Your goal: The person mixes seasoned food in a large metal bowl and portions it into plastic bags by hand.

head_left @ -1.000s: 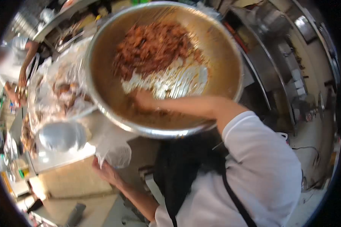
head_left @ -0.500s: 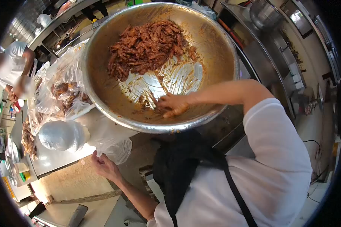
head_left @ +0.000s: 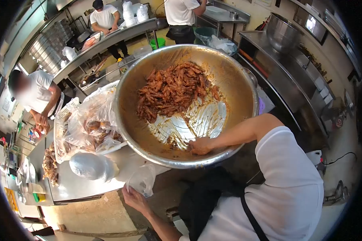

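A large round metal bowl (head_left: 237, 96) stands before me. It holds a heap of reddish-brown sauced chicken feet (head_left: 173, 88) toward its far left side, and sauce is smeared over the bare bottom. My right hand (head_left: 201, 145) is inside, low against the near wall, with fingers curled down at the surface; whatever is in them is hidden. My left hand (head_left: 136, 199) pinches the rim of a clear plastic bag (head_left: 142, 180), held beside the table edge below the bowl. The bag looks empty and its mouth is partly spread.
On the metal table (head_left: 62, 193) left of the bowl are a plastic-wrapped stack of white containers (head_left: 90, 165) and a white crate (head_left: 60, 138) of bagged brown pieces. A co-worker (head_left: 38, 92) stands at left; others work farther back. A metal counter (head_left: 281, 68) runs along the right.
My view has tilted up, so the bowl sits lower and more of the room shows. The bag in my left hand has changed shape. My right hand stays low in the bowl.
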{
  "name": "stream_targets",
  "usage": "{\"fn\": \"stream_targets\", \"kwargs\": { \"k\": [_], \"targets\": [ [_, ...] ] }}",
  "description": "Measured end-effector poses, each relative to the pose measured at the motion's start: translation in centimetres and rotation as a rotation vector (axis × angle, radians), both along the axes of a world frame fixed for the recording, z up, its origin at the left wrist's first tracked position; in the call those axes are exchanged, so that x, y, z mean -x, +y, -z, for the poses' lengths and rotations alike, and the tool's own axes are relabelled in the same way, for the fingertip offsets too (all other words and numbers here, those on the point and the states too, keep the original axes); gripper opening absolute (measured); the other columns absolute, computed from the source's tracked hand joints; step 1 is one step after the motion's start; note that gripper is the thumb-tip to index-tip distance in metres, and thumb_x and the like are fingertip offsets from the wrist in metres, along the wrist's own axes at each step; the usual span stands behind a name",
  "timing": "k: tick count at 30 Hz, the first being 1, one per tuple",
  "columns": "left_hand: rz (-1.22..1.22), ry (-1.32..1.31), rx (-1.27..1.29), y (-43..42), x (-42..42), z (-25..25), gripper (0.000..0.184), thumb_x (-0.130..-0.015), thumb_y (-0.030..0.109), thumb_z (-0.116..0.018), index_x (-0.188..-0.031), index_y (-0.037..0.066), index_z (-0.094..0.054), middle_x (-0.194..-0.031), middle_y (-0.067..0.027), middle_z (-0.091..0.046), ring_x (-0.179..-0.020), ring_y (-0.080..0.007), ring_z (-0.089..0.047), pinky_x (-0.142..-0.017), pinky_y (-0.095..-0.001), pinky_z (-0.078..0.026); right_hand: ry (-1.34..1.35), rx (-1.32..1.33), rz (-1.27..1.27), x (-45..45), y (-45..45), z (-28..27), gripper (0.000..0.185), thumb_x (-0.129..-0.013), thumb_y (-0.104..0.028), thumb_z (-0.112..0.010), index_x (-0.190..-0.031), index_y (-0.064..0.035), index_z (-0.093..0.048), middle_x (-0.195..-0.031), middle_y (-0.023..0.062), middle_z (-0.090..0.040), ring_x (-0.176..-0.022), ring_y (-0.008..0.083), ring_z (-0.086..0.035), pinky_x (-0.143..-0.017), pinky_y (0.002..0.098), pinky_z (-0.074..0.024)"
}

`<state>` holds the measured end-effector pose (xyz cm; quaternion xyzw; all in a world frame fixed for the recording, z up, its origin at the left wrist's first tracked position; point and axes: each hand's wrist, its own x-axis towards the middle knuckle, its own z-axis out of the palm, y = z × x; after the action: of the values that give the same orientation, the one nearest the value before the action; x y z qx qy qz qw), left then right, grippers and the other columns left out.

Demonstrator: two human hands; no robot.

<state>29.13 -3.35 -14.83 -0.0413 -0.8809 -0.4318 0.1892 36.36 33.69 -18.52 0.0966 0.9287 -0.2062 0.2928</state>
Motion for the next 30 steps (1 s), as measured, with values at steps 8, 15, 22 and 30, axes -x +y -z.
{"fn": "stream_targets", "kwargs": {
  "k": [8,15,22,30],
  "targets": [
    [-0.065,-0.099,0.034,-1.2,-0.1,-0.9,0.021,-0.090,0.016,-0.056,-0.097,-0.004,-0.059,-0.083,-0.0150,-0.059,-0.073,-0.0267,-0.054,-0.069,-0.0364,-0.046,-0.048,0.084,0.063,0.2,-0.2,-2.4,0.038,-0.082,-0.032,-0.050,-0.097,-0.0029,-0.069,-0.098,0.0244,-0.066,-0.092,0.0407,-0.063,-0.079,0.0456,-0.0503],
    [-0.039,-0.156,-0.041,1.1,0.1,4.4,0.021,-0.077,0.010,-0.059,-0.095,-0.001,-0.057,-0.068,-0.0113,-0.051,-0.064,-0.0226,-0.050,-0.061,-0.0341,-0.042,-0.044,0.577,0.012,3.1,-0.7,-1.2,0.050,-0.087,-0.046,-0.057,-0.109,-0.0014,-0.056,-0.099,0.0143,-0.063,-0.092,0.0266,-0.059,-0.081,0.0419,-0.0461],
    [0.002,-0.026,0.132,3.4,3.4,0.9,0.023,-0.087,0.016,-0.056,-0.103,0.000,-0.056,-0.068,-0.0184,-0.052,-0.061,-0.0368,-0.049,-0.060,-0.0455,-0.038,-0.382,1.299,0.389,4.2,6.1,-3.5,0.031,-0.091,-0.040,-0.055,-0.100,-0.0113,-0.061,-0.056,-0.0039,-0.050,-0.045,0.0070,-0.043,-0.037,0.0249,-0.0281],
    [0.065,-0.116,0.064,1.9,5.6,-1.8,0.025,-0.097,0.017,-0.046,-0.097,-0.004,-0.060,-0.075,-0.0200,-0.057,-0.066,-0.0337,-0.051,-0.065,-0.0406,-0.043,-0.303,-0.181,0.026,-2.2,16.9,2.8,0.035,-0.081,-0.040,-0.058,-0.086,-0.0077,-0.069,-0.077,0.0149,-0.067,-0.067,0.0241,-0.065,-0.062,0.0379,-0.0535]
  ]
}}
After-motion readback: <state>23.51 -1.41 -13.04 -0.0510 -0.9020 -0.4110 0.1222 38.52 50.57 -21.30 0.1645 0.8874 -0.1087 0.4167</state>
